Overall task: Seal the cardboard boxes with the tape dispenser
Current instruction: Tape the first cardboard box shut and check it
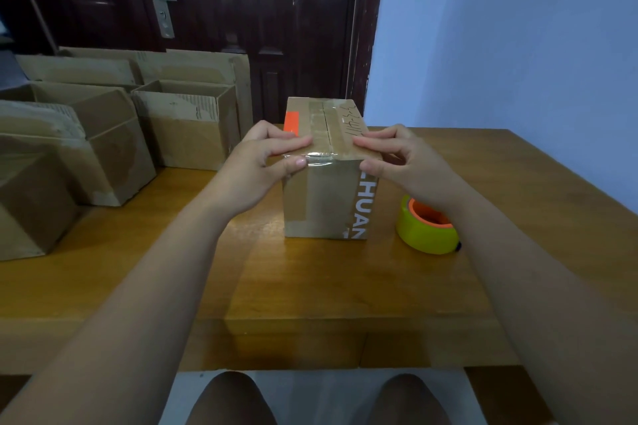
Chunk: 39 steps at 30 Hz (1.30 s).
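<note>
**Item 1.** Small brown corrugated cardboard box (pixel 324 197), rectangular, standing at the middle of the glossy honey-coloured wooden surface (pixel 310 286). Top flaps closed. Shiny clear tape runs along the centre seam and folds, wrinkled, over the near top edge. Handwritten marks on top, white printed letters down the near face.

**Item 2.** Left hand (pixel 266 162): fingers (pixel 293 141) laid across the top, thumb pressed on the near face, pinching the taped edge.

**Item 3.** Right hand (pixel 397 162): fingers (pixel 369 143) bent, tips on the top, thumb at the near-right corner, likewise pinching the box.

**Item 4.** Round yellow-green tape dispenser with an orange core (pixel 426 231): lying flat at 4 o'clock of the box, near it, partly behind the right wrist.

**Item 5.** Open-topped scuffed cardboard boxes (pixel 186 124) with old tape patches: 9 to 10 o'clock.

**Item 6.** Dark panelled door (pixel 241 10): 12 o'clock.

**Item 7.** Matt blue wall (pixel 518 45): 2 o'clock.
</note>
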### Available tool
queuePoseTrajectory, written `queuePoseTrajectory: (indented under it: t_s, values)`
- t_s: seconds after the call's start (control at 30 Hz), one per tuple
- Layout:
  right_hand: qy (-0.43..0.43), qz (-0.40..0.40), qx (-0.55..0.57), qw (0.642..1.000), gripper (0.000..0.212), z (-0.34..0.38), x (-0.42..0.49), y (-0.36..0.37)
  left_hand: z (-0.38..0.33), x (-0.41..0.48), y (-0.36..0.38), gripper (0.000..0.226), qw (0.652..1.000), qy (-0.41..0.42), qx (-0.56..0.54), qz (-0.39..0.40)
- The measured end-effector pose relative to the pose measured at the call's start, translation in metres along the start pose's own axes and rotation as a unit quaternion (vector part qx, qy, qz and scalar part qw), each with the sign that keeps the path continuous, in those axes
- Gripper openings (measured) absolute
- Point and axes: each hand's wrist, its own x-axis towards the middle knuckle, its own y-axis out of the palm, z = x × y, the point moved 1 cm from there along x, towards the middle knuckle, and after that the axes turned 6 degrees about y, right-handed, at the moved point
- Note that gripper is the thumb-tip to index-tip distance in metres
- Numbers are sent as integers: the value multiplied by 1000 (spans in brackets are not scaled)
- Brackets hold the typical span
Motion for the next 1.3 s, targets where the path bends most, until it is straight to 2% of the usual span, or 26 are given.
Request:
queuePoseTrajectory:
  t_s: [0.13, 0.27, 0.43, 0.53, 0.63, 0.77, 0.83, 0.93, 1.07, 1.13, 1.23, 1.3]
  values:
    - [-38, -46, -92, 994, 39, 0, -3, 2, 1, 0, 5, 37, 997, 35, 66, -28]
    - [-86, -122, -200, 968, 40, 1, -11, 10, -4, -2, 9, 35, 989, 65, 120, -49]
    - [-47, -188, -140, 971, 49, -1, -17, 34, -13, -10, 33, 47, 987, -15, 85, -137]
    - [-18, -238, -62, 969, 43, 0, -16, 50, -18, -7, 42, 42, 978, -49, 90, -181]
    - [-9, -261, -48, 964, 40, 0, -14, 53, -19, -5, 44, 37, 975, -50, 92, -196]
    - [-10, -241, -44, 970, 41, 0, -15, 44, -13, -4, 34, 31, 984, -38, 47, -167]
    - [-14, -200, -12, 980, 39, -1, -18, 38, -5, -9, 24, 27, 993, -13, -17, -120]
    - [-20, -163, -3, 986, 35, -4, -23, 29, 4, -15, 16, 32, 998, 0, -31, -62]
    - [-35, -192, -4, 981, 33, -1, -23, 32, -2, -10, 19, 31, 994, -1, -55, -91]
    - [-38, -192, 8, 981, 34, -1, -23, 33, -1, -11, 17, 30, 994, -6, -84, -73]
    - [-17, -113, 103, 988, 32, -7, -28, 30, 7, -20, 5, 34, 978, -44, -205, -16]
    - [-5, -67, 179, 981, 32, -9, -33, 28, 9, -25, -2, 38, 973, -48, -227, -3]
